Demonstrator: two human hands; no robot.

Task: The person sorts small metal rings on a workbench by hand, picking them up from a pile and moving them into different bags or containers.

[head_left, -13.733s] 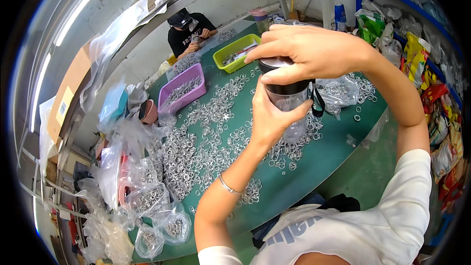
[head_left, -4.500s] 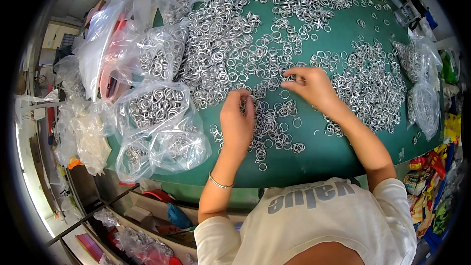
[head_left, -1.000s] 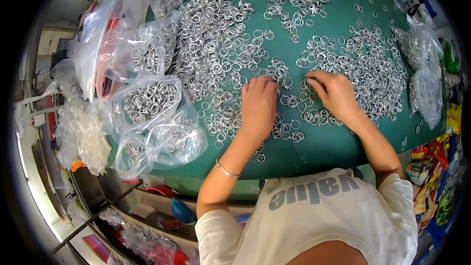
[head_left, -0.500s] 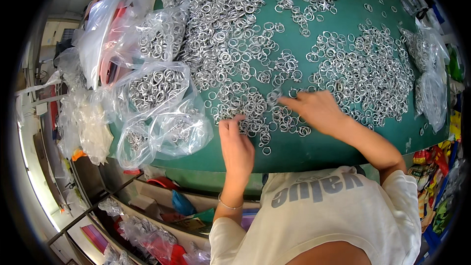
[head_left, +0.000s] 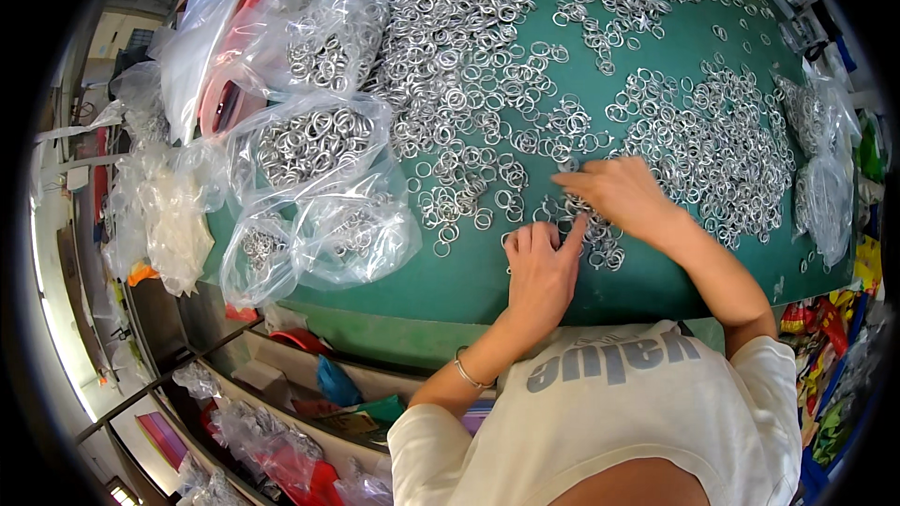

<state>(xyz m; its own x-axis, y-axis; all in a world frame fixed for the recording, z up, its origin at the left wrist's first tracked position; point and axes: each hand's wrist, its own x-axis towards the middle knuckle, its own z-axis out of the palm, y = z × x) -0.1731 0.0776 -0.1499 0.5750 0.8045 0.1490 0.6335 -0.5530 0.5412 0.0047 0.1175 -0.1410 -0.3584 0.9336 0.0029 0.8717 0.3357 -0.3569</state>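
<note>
Off-white, round-necked, short-sleeved T-shirt, grey lettering across the chest, slim silver-toned bangle on left forearm

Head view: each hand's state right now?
Left hand: partly curled at the metal rings; whether holding any cannot be told.
Right hand: over the rings; grip cannot be told.

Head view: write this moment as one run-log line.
left hand: at small ring cluster | right hand: beside same cluster | grips: unclear | nearby: larger ring piles, green table | left side: clear bags of rings
</note>
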